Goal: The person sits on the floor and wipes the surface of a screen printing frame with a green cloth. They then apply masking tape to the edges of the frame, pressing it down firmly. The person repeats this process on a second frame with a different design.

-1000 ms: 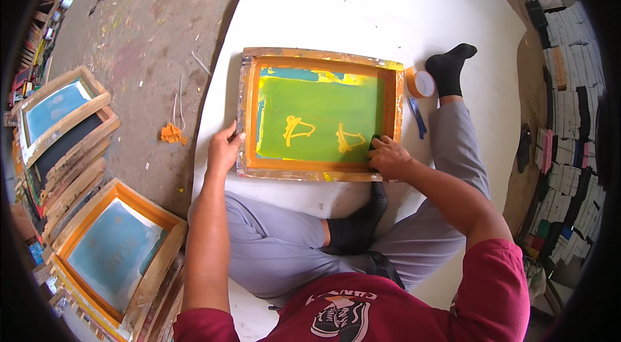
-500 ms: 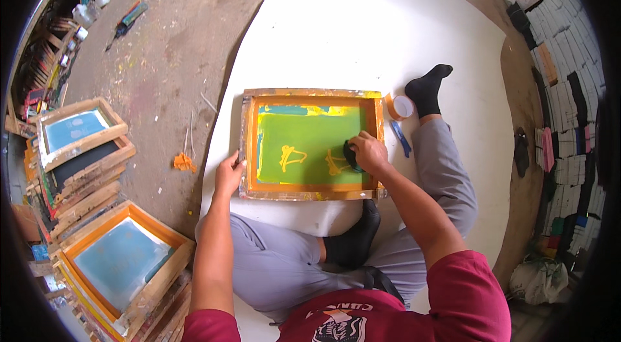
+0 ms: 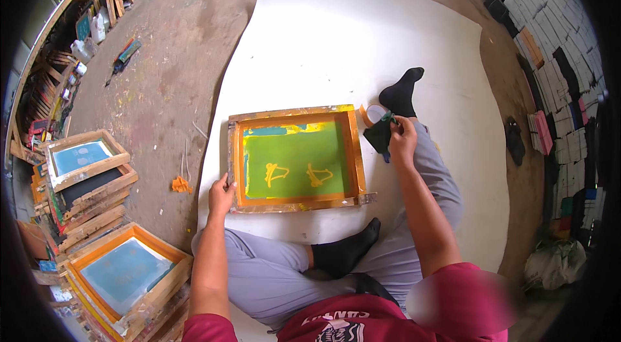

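A wooden screen-printing frame (image 3: 356,151) lies flat on a large white sheet in front of me. Its green mesh (image 3: 291,151) carries two yellow line designs and yellow and blue patches along the upper and left edges. My left hand (image 3: 222,198) grips the frame's lower left side, thumb over the rim. Right of the frame, my right hand (image 3: 402,140) pinches a dark green cloth (image 3: 376,137) that hangs from the fingers. Behind the cloth a roll of tape (image 3: 374,113) shows in part, and a blue tool is almost hidden.
Stacked wooden screens (image 3: 126,271) with blue mesh stand at the left. An orange scrap (image 3: 182,184) lies on the concrete floor (image 3: 174,77). My socked feet (image 3: 402,93) rest on the white sheet (image 3: 323,38). Bundled stacks (image 3: 550,51) line the far right.
My right hand has lifted the cloth off the mesh and carried it right, past the frame's edge. My left hand stays at the frame's left side. The whole view has shifted a little.
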A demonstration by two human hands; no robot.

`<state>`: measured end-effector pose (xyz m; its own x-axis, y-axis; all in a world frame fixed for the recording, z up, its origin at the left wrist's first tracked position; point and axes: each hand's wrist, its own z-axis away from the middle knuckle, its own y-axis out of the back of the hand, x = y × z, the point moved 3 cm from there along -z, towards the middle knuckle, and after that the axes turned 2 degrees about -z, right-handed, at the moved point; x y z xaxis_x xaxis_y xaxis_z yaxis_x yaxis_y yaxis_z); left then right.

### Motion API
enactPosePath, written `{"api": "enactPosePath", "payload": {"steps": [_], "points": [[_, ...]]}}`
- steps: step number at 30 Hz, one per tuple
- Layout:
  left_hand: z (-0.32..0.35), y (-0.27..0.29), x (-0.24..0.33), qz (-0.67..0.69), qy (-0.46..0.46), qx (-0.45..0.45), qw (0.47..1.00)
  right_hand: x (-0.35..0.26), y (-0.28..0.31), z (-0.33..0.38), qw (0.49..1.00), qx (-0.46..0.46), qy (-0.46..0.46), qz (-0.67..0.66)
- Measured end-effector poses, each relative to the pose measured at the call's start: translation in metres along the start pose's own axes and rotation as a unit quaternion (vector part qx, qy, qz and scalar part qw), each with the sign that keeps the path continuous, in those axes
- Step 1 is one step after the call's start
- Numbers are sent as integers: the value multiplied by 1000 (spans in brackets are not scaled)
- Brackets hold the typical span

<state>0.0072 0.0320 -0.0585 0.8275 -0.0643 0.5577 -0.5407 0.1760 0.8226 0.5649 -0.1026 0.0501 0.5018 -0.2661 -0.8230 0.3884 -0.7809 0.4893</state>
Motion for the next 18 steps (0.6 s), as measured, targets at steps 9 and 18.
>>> {"api": "enactPosePath", "payload": {"steps": [9,18], "points": [[10,-4,2,-29,42,-30,998,13,-5,90,967,-147,62,199],[21,-3,7,-36,27,-19,999,7,-36,115,901,-302,-137,281]]}}
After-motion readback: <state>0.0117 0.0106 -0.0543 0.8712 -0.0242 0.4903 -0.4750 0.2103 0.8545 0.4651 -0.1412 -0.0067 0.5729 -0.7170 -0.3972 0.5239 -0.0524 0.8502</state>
